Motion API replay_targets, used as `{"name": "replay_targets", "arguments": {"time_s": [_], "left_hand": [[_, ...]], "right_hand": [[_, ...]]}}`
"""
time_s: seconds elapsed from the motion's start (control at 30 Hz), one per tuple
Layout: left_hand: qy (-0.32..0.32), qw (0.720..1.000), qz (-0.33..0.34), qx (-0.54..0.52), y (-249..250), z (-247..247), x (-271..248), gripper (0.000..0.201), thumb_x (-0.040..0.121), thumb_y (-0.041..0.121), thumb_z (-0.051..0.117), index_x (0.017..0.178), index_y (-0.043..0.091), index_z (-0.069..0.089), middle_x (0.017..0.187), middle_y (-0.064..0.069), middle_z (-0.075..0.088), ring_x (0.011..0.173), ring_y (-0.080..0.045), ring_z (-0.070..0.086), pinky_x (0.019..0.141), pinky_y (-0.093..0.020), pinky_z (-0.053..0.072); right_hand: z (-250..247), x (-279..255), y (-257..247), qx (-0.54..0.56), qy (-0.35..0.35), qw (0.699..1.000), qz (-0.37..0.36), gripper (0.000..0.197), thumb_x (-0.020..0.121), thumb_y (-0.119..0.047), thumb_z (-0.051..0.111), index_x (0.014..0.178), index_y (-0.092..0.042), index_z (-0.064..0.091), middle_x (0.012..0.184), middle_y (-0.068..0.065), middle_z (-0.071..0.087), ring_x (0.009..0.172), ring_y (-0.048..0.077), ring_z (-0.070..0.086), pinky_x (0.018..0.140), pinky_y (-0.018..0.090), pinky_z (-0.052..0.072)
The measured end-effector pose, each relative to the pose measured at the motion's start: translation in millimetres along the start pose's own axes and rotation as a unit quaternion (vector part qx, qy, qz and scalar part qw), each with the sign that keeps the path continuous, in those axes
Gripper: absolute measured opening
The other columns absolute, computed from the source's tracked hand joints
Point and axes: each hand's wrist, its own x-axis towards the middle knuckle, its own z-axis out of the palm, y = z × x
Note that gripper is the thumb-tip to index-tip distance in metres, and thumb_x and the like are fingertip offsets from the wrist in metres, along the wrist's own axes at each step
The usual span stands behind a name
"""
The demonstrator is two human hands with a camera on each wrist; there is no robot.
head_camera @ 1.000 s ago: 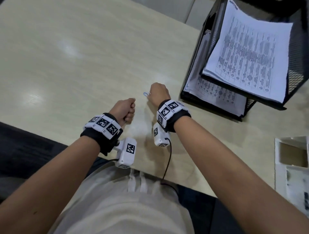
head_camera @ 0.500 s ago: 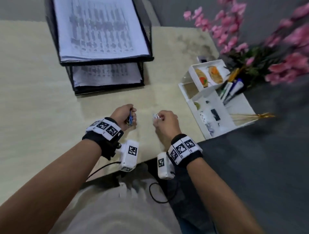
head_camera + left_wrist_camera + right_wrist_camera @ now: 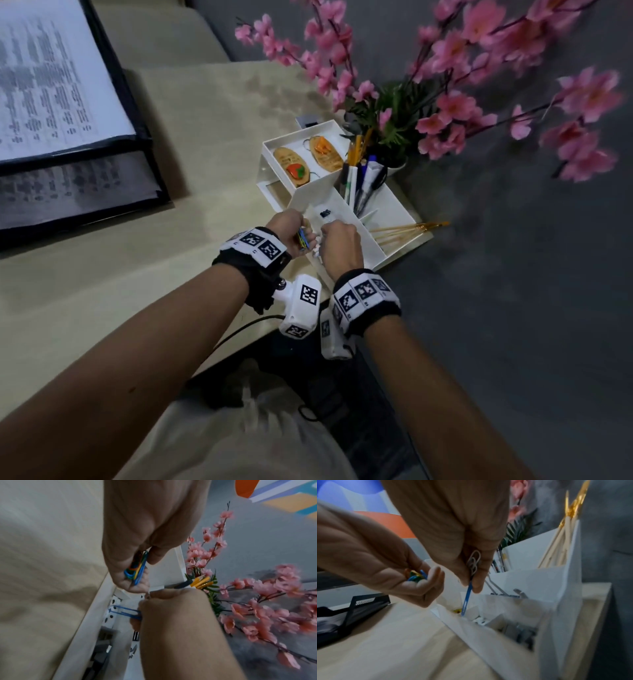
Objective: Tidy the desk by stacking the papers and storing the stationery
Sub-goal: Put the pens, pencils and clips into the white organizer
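We have both hands over the white plastic desk organiser [image 3: 394, 205] at the desk's right corner. Our left hand [image 3: 291, 229] is cupped around a bundle of coloured paper clips [image 3: 136, 568] — blue, green, orange, yellow — nested in the curled fingers. Our right hand [image 3: 340, 245] pinches several silver wire paper clips [image 3: 474, 561] and one long blue paper clip [image 3: 467, 599], whose tip points down into a small front compartment of the organiser. Pens [image 3: 363, 181] stand in the rear cup — wooden brushes [image 3: 404, 229] lie in the side tray. The printed papers [image 3: 51, 85] sit stacked in the black mesh letter tray [image 3: 137, 113] on the pale wooden desk [image 3: 205, 137].
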Motion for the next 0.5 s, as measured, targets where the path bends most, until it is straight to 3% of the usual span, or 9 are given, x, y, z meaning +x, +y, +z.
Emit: {"name": "replay_targets", "arguments": {"time_s": [0.07, 0.13, 0.23, 0.37, 0.5], "left_hand": [[0.006, 1.000, 0.017, -0.001, -2.3, 7.9, 3.7, 0.037, 0.097, 0.008, 0.019, 0.061, 0.015, 0.026, 0.048, -0.004, 0.032, 0.047, -0.015, 0.031, 0.049, -0.019, 0.032], [0.022, 0.999, 0.035, 0.017, -3.0, 13.0, 6.8, 0.036, 0.097, 0.006, 0.019, 0.062, 0.016, 0.025, 0.042, -0.006, 0.031, 0.053, -0.016, 0.024, 0.053, -0.022, 0.025], [0.048, 0.998, 0.038, 0.034, -2.3, 20.9, 9.1, 0.030, 0.096, 0.008, 0.024, 0.066, 0.015, 0.026, 0.060, -0.006, 0.026, 0.053, -0.017, 0.029, 0.054, -0.025, 0.028], [0.081, 0.995, 0.033, 0.056, -2.6, 24.9, 16.9, 0.028, 0.094, 0.010, 0.031, 0.066, 0.010, 0.032, 0.051, -0.010, 0.040, 0.053, -0.019, 0.034, 0.055, -0.026, 0.030], [0.057, 0.997, 0.021, 0.052, -4.2, 35.1, 23.4, 0.024, 0.091, 0.014, 0.036, 0.067, 0.012, 0.033, 0.066, -0.006, 0.031, 0.057, -0.017, 0.030, 0.060, -0.027, 0.025]], "right_hand": [[-4.4, -1.8, 9.3, -0.022, 0.034, 0.999, -0.026, 0.025, 0.084, 0.009, 0.040, 0.093, 0.005, 0.063, 0.100, 0.026, 0.064, 0.095, 0.037, 0.061, 0.074, 0.038, 0.046], [-7.3, 0.3, 20.9, -0.008, 0.052, 0.998, -0.027, 0.026, 0.082, 0.011, 0.039, 0.086, 0.002, 0.063, 0.089, 0.026, 0.063, 0.086, 0.035, 0.060, 0.067, 0.035, 0.040], [-4.1, 7.4, 28.3, 0.071, 0.036, 0.997, -0.007, 0.021, 0.078, 0.010, 0.041, 0.069, -0.001, 0.057, 0.069, 0.018, 0.050, 0.073, 0.031, 0.052, 0.063, 0.028, 0.036], [-1.0, 14.4, 24.1, 0.139, 0.019, 0.990, 0.008, 0.023, 0.080, 0.006, 0.049, 0.080, 0.001, 0.071, 0.083, 0.022, 0.069, 0.085, 0.032, 0.061, 0.077, 0.034, 0.049], [-3.0, 16.0, 25.6, 0.125, 0.000, 0.992, 0.016, 0.024, 0.087, -0.001, 0.049, 0.091, 0.001, 0.072, 0.098, 0.025, 0.069, 0.098, 0.036, 0.059, 0.084, 0.033, 0.047]]}}
